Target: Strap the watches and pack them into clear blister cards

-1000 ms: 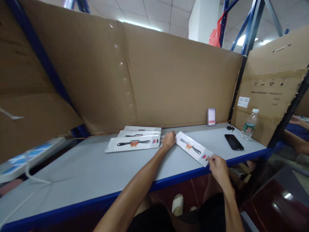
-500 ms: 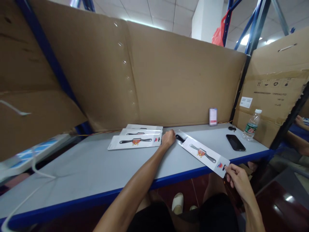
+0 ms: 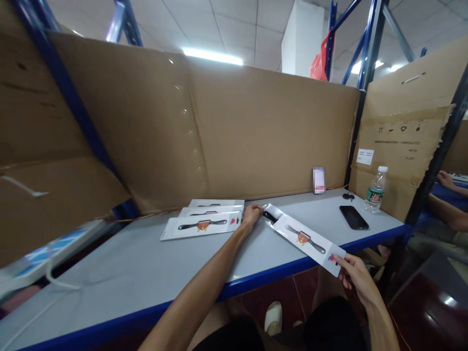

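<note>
My left hand (image 3: 252,217) is closed on the far end of a clear plastic bag (image 3: 264,209). A black handle (image 3: 269,216), apparently of a spokeshave, shows inside the bag. A white printed card (image 3: 292,231) with a picture of a two-handled tool runs from the bag toward me at a slant, over the table's front edge. At the card's near end, beside its hang hole, my right hand (image 3: 354,275) pinches it between thumb and fingers. Left of my left hand lie several similar packaged cards (image 3: 171,230), overlapping in a stepped row.
The grey table (image 3: 146,273) has a blue front edge. Toward the right are a black phone (image 3: 353,217), keys (image 3: 348,196), a water bottle (image 3: 375,191) and a propped-up phone (image 3: 319,181). Cardboard walls (image 3: 270,136) enclose the back and sides. Another person's arm (image 3: 444,209) shows at far right.
The view has tilted up slightly. My right hand has shifted its grip further onto the card's end, its thumb now over the printed logo. My left hand stays at the bag's far end.
</note>
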`<control>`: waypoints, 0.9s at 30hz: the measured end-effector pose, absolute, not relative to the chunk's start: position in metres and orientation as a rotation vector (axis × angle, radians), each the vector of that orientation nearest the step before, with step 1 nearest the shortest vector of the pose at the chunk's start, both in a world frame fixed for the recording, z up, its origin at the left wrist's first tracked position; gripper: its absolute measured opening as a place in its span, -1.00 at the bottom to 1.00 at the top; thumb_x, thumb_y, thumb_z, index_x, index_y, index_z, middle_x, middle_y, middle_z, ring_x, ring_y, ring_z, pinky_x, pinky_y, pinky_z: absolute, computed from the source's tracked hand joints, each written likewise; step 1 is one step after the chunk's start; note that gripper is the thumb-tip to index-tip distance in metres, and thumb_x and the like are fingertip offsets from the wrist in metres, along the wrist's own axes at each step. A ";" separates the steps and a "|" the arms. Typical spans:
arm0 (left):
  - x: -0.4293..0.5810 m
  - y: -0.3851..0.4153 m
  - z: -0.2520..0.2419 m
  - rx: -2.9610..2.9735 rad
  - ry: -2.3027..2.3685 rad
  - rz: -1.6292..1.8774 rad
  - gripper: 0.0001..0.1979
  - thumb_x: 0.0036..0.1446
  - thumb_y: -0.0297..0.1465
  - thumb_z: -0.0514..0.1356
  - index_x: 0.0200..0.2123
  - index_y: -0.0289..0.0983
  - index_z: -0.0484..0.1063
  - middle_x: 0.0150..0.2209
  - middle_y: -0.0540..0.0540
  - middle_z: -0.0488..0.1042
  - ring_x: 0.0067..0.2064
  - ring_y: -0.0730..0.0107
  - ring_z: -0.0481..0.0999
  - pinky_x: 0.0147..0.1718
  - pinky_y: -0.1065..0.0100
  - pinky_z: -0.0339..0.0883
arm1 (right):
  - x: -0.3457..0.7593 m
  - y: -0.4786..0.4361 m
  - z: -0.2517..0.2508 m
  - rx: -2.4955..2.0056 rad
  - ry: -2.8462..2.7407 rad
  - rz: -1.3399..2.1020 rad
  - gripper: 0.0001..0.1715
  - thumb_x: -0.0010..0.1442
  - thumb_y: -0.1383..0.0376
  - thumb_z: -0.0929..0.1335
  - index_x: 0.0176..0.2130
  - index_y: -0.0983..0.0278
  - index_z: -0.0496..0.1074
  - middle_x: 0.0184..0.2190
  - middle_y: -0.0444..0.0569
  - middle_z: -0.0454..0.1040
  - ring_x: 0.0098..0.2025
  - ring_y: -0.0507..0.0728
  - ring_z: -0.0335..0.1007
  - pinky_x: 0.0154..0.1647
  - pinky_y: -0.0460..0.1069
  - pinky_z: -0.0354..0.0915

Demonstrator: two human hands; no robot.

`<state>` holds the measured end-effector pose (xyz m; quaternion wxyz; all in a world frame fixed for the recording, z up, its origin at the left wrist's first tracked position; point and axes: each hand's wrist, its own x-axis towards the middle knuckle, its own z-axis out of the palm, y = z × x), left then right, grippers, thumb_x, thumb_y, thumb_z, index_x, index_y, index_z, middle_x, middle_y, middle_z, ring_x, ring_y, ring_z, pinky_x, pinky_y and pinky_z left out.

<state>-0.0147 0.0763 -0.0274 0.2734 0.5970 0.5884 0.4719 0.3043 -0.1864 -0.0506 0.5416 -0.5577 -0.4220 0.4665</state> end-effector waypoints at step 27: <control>0.011 0.033 0.012 0.605 0.506 1.303 -0.23 0.34 0.17 -0.17 0.28 -0.27 0.33 0.11 -0.36 0.55 0.09 -0.09 0.59 0.09 -0.19 0.41 | 0.188 -0.190 -0.050 -1.000 -0.835 1.401 -0.39 -0.10 -0.12 0.60 -0.46 0.37 0.52 -0.65 0.00 0.49 -0.75 -0.07 0.15 -0.77 -0.16 -0.01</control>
